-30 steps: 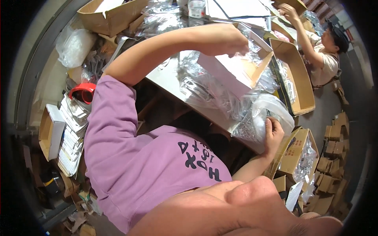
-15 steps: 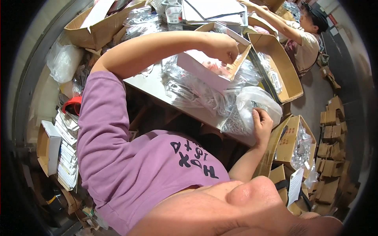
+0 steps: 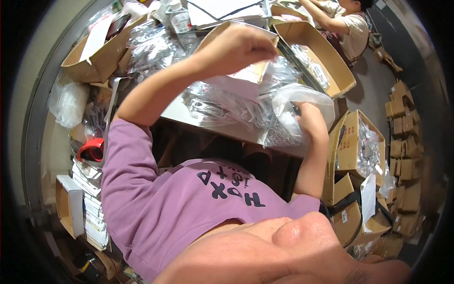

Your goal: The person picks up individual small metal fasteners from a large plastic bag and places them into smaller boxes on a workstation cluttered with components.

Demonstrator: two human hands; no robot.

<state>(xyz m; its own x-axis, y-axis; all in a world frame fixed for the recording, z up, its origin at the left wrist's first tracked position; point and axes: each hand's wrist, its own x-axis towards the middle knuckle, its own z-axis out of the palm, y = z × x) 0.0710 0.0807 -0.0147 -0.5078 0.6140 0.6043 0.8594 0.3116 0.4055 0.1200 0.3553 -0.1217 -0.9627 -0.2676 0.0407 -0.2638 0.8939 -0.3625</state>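
My left hand (image 3: pixel 243 49) hangs over a white-sided cardboard box (image 3: pixel 234 87), slightly blurred. Its fingers are bent together as in a pinch; what they hold, if anything, I cannot make out. The hand and forearm cover most of the box's inside. My right hand (image 3: pixel 311 118) reaches into the mouth of a clear plastic bag (image 3: pixel 282 97), its fingertips hidden. Many small shiny metal pieces (image 3: pixel 281 134) fill the lower part of this bag, at the table's front edge. Flat clear packets (image 3: pixel 220 106) lie heaped beside the bag and around the box.
An open long cardboard box (image 3: pixel 338 71) with clear packets stands at the back right. Another box (image 3: pixel 357 142) of packets is right of the table. A plastic bottle (image 3: pixel 180 19) stands at the back. A co-worker (image 3: pixel 347 28) works at the far right.
My left hand has risen out of the box and moved left. My right hand has moved from the bag's near side into its mouth. The whole view has shifted a little.
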